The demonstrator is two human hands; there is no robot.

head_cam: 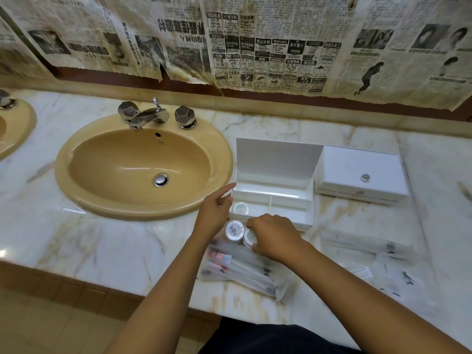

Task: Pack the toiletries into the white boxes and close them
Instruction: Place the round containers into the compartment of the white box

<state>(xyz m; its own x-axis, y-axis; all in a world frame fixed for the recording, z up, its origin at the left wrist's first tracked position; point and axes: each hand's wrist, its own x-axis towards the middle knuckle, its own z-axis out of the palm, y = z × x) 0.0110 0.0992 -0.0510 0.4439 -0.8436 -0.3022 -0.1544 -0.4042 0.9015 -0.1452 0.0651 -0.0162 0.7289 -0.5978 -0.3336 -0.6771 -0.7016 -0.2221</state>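
Table (pixel 107 251): marble, sink (pixel 143 164) set in toward its left. Open box (pixel 274 198), lid up, stands right of the sink; one round pack (pixel 240 208) lies in its front-left compartment. Shut box (pixel 362 172) just right of it. Sachets (pixel 242 267) lie at the front edge. Your left hand (pixel 215 213), grip released, forefinger out, touches the open box's left wall. Your right hand (pixel 274 237) pinches a round pack (pixel 249 237); another pack (pixel 233 231) sits just left.
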